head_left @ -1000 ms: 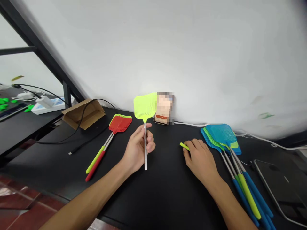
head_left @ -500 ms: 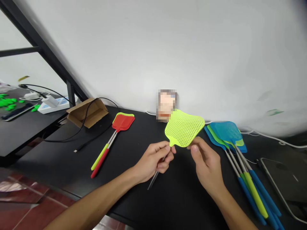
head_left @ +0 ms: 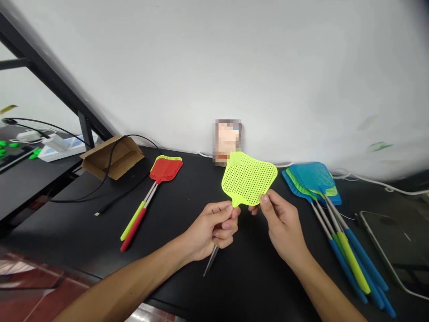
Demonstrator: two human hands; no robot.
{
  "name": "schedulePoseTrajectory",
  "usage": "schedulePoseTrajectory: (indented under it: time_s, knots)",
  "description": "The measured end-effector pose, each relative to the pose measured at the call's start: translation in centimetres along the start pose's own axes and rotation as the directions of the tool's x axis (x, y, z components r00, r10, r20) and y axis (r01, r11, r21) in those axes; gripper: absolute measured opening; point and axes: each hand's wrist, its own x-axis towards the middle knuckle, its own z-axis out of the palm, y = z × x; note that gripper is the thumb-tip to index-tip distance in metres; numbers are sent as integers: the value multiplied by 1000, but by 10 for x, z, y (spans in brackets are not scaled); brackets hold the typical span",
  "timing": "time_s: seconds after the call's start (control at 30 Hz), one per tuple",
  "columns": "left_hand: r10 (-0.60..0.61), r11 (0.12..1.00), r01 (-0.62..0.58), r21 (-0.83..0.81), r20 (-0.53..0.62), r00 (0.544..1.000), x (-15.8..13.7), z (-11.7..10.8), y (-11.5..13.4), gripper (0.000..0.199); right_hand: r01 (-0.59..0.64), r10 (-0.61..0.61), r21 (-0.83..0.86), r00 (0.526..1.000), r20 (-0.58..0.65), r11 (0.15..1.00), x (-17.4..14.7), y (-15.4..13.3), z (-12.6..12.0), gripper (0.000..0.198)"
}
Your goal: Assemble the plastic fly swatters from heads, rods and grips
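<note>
Over the middle of the black table I hold a yellow-green fly swatter (head_left: 250, 179), its perforated head raised and facing me. My left hand (head_left: 214, 228) is closed round the neck, and a bare thin rod sticks out below the fist. The lower right corner of the head is pinched between the thumb and fingers of my right hand (head_left: 283, 221). To the left lies a red fly swatter (head_left: 166, 170) partly over a yellow-green one (head_left: 137, 219). A pile of several blue, green and yellow-green swatters (head_left: 313, 176) lies to the right.
An open cardboard box (head_left: 114, 158) with a black cable (head_left: 115, 203) near it stands at the back left. A blurred-out upright item (head_left: 228, 138) leans by the white wall. At the far right is a dark phone-like device (head_left: 395, 250). A white power strip (head_left: 67, 147) sits further left.
My right hand has closed on the swatter head's lower right corner, where its fingers were looser before. The view has shifted slightly, moving everything a little left in the picture.
</note>
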Motion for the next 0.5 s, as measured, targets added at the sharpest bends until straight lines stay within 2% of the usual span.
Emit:
schedulePoseTrajectory:
  time_s: [0.2, 0.3, 0.5]
  knots:
    - [-13, 999, 15, -29, 77, 997, -4, 0, -1, 25, -57, 57, -32, 998, -14, 998, 1, -2, 0, 43]
    - [-37, 999, 41, -33, 131, 991, -6, 0, -6, 26, -90, 90, 5, 996, -1, 996, 0, 1, 2, 43]
    - [-160, 987, 162, 16, 264, 951, -9, 8, -22, 29, -152, 148, 98, 988, 45, 984, -4, 14, 14, 39]
